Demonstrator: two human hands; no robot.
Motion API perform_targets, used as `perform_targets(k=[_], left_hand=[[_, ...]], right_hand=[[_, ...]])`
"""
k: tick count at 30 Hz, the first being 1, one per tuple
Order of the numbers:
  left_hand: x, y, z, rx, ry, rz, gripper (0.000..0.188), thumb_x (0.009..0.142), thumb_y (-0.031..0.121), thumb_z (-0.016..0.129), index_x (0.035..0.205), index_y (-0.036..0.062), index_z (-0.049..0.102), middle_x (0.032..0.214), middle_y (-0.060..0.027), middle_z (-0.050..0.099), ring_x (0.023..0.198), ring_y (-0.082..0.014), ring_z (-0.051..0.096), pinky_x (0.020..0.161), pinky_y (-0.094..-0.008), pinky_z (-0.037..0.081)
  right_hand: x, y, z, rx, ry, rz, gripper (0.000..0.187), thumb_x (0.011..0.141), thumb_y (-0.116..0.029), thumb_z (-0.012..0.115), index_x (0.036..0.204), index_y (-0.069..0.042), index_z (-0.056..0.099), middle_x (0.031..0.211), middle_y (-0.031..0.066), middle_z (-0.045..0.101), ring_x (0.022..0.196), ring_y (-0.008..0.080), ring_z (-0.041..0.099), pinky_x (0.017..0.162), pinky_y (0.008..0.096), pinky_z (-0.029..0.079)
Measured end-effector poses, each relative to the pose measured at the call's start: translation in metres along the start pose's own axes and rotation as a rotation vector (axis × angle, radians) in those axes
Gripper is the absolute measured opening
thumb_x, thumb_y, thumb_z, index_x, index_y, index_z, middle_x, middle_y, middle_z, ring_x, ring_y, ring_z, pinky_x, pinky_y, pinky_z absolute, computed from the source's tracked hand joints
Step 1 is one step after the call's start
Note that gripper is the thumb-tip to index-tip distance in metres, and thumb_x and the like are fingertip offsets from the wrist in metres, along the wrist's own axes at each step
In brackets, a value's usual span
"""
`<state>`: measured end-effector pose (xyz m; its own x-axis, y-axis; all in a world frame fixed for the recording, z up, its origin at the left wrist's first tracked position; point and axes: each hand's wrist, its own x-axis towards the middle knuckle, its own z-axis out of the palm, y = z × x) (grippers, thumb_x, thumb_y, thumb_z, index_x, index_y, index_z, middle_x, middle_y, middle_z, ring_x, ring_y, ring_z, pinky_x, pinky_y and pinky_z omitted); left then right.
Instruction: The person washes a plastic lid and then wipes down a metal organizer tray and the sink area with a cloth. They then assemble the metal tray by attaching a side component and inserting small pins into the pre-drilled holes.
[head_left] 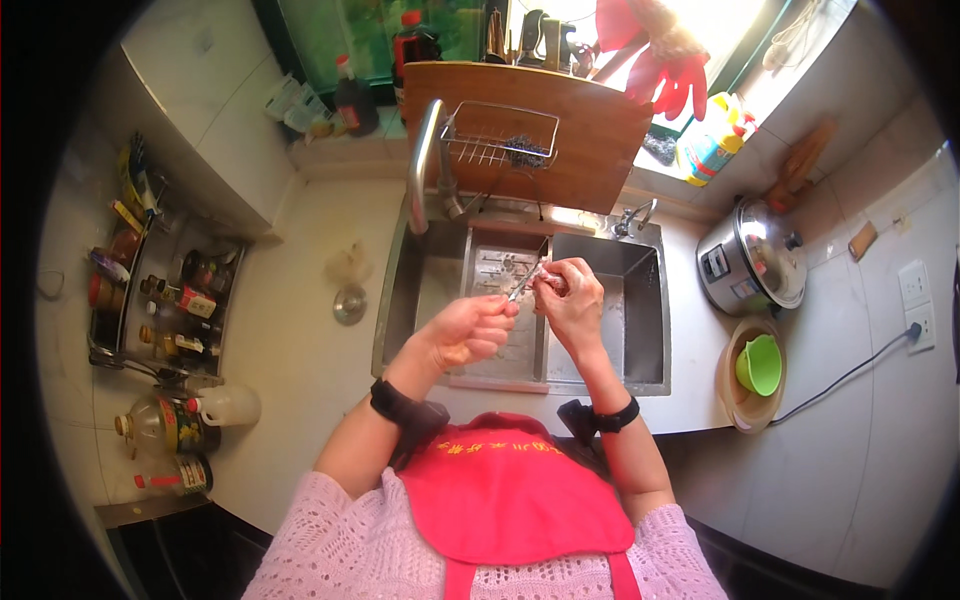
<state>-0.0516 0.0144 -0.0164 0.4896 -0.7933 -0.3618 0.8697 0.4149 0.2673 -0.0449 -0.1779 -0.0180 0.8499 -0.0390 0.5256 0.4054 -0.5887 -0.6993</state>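
Note:
My left hand (472,330) is closed, thumb and fingers pressed together around one end of a thin, shiny metal tool (521,284). The tool slants up toward my right hand (572,303), and its exact kind is too small to make out. My right hand's curled fingers pinch a small pinkish, wet-looking piece (551,280), mostly covered by the fingers; it meets the tool's far end. Both hands are held over the steel sink (655,345), above a perforated metal drain tray (500,345) set across its middle.
A tall faucet (425,165) and wire rack (500,107) stand behind the sink, before a large wooden board (595,130). Right are a cooker (745,255) and a green bowl (760,365); left, a small metal dish (349,304), a bottle rack (160,290) and jugs (230,405).

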Motion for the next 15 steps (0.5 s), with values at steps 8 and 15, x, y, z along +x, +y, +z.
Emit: perform_targets(k=[8, 15], left_hand=[[-0.003, -0.004, -0.001, 0.026, 0.04, -0.015, 0.021, 0.104, 0.023, 0.037, 0.092, 0.0073, 0.046, 0.06, 0.0072, 0.027, 0.045, -0.0016, 0.021, 0.036, -0.0155, 0.019], [0.016, -0.019, -0.02, 0.75, 0.441, 0.226, 0.019, 0.1, 0.018, 0.042, 0.099, 0.0027, 0.054, 0.06, 0.0038, 0.042, 0.046, -0.0065, 0.035, 0.04, -0.0232, 0.032]], right_hand=[[-0.011, -0.006, -0.001, 0.258, -0.103, 0.179, 0.013, 0.076, -0.006, 0.069, 0.087, 0.0, 0.065, 0.106, 0.0204, 0.062, 0.086, 0.0237, 0.068, 0.065, 0.0299, 0.054], [-0.015, -0.003, 0.006, 0.35, -0.25, 0.41, 0.02, 0.074, -0.012, 0.074, 0.086, 0.001, 0.065, 0.102, 0.0139, 0.064, 0.096, 0.021, 0.066, 0.079, 0.0325, 0.051]])
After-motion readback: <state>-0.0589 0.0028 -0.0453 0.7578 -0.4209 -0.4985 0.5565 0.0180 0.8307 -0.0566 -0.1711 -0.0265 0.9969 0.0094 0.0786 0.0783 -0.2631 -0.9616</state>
